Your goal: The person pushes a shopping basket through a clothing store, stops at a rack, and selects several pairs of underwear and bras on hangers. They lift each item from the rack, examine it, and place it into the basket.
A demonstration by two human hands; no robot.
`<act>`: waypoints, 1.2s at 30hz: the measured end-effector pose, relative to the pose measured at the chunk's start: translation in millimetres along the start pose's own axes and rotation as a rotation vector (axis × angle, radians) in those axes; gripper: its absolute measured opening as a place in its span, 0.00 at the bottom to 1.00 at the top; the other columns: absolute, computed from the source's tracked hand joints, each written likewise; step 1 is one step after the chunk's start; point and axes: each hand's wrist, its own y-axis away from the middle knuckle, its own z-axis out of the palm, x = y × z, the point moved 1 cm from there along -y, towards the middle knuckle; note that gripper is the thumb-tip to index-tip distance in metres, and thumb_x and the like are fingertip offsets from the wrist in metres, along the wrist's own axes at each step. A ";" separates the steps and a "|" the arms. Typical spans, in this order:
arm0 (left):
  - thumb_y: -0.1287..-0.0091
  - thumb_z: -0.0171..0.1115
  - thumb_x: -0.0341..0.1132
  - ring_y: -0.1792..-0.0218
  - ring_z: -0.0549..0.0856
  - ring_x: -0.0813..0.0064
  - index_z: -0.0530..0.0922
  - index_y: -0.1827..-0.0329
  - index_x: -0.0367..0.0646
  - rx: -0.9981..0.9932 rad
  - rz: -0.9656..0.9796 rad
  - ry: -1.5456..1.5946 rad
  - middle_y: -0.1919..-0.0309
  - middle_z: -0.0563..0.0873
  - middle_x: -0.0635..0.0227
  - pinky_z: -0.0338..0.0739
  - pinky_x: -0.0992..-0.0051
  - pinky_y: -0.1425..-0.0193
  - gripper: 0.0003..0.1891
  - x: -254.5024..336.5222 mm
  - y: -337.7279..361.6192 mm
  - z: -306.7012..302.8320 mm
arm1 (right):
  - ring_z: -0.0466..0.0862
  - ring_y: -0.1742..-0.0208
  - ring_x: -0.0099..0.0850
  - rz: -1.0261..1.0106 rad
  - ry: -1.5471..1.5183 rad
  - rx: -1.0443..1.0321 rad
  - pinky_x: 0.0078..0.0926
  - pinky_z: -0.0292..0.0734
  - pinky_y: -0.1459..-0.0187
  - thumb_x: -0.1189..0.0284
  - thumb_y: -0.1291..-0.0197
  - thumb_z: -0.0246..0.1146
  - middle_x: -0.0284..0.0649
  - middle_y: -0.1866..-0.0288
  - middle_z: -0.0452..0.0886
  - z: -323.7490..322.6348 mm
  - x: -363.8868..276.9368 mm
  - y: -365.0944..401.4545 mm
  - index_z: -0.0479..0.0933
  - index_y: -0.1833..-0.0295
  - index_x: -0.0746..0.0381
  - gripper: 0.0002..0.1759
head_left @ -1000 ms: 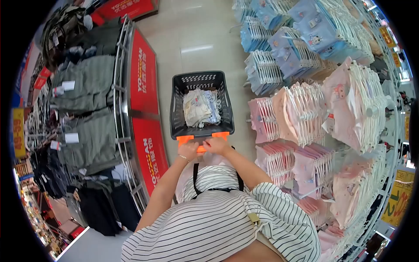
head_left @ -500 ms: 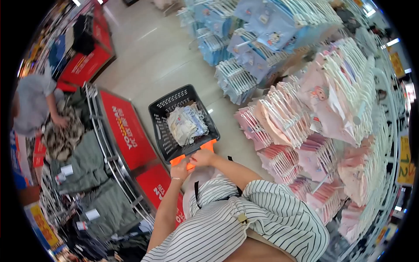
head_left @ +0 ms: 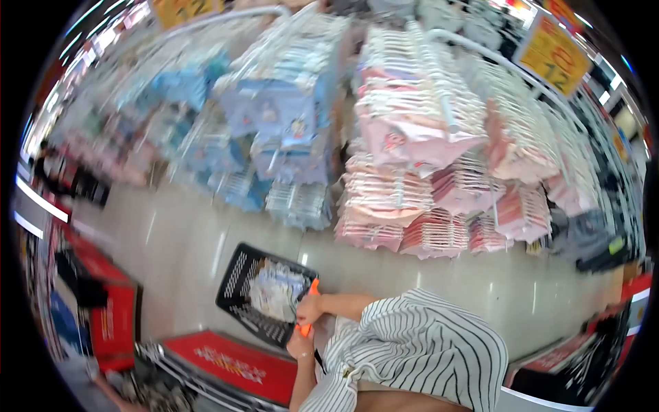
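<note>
Both of my hands are wrapped round the orange handle of a black plastic shopping basket. My right hand grips its middle part, closed. Just below it, my left hand is closed on the other part of the handle, with a thin bracelet at the wrist. Inside the basket lies a small pile of pale printed clothes with white hangers. The basket is low in front of my striped top, over the tiled floor.
Racks of pink children's clothes and blue ones on white hangers stand ahead. A red-sided display lies close to the basket's lower side. Another person's arm shows at lower left. Yellow price signs hang above.
My view has swung right and up, so the racks now fill the upper part. The basket appears lower in view; both hands have kept their hold on its handle.
</note>
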 end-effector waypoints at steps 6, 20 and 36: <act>0.51 0.63 0.60 0.84 0.80 0.59 0.71 0.80 0.44 0.001 0.027 -0.018 0.87 0.79 0.61 0.74 0.64 0.80 0.25 -33.1 -47.0 -9.4 | 0.80 0.69 0.47 0.027 -0.001 0.079 0.42 0.74 0.66 0.53 0.52 0.53 0.47 0.72 0.81 -29.3 -4.5 -42.4 0.80 0.73 0.60 0.22; 0.53 0.65 0.57 0.85 0.80 0.59 0.73 0.80 0.43 -0.045 0.020 -0.019 0.88 0.78 0.59 0.74 0.66 0.81 0.24 -128.0 -182.2 -21.5 | 0.80 0.72 0.46 -0.048 -0.008 0.125 0.41 0.74 0.69 0.53 0.48 0.51 0.47 0.76 0.80 -101.3 10.6 -183.7 0.80 0.75 0.61 0.23; 0.51 0.64 0.57 0.85 0.79 0.57 0.71 0.80 0.43 0.001 0.006 -0.036 0.88 0.77 0.59 0.74 0.65 0.80 0.24 -219.5 -329.5 -28.2 | 0.80 0.73 0.45 -0.069 0.018 0.152 0.42 0.73 0.69 0.52 0.48 0.51 0.46 0.77 0.79 -179.4 41.6 -342.5 0.79 0.77 0.60 0.23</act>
